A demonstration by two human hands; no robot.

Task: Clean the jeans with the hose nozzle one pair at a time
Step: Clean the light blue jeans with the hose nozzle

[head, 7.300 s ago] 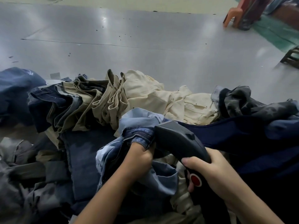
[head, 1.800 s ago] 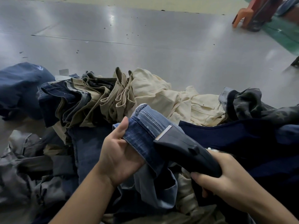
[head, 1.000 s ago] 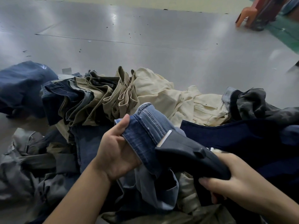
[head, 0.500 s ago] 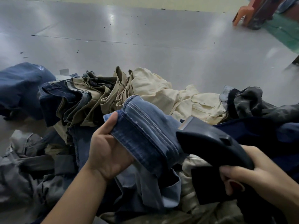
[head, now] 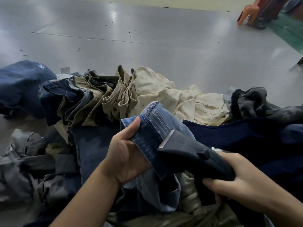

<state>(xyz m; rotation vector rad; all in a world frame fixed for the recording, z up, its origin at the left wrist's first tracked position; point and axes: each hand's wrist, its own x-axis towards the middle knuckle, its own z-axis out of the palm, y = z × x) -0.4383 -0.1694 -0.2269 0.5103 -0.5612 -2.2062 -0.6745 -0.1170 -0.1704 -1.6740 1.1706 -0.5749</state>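
A pair of light blue jeans (head: 154,128) is held up over the heap, its stitched hem folded over. My left hand (head: 126,154) grips that hem, thumb on top. My right hand (head: 242,187) is closed round the handle of a dark hose nozzle (head: 193,154). The nozzle's flat mouth, with a pale edge, presses against the right side of the blue denim. The rest of the jeans hangs down between my hands.
Around lie heaped trousers: khaki and cream ones (head: 147,94) behind, dark navy cloth (head: 246,138) at right, grey garments (head: 29,169) at left, a blue bundle (head: 21,86) far left. A grey floor (head: 147,38) stretches beyond. An orange stool leg (head: 247,12) stands top right.
Half a second ago the nozzle was off to the right of the denim; it has moved left and its mouth is back against the hem. My left hand keeps its hold.
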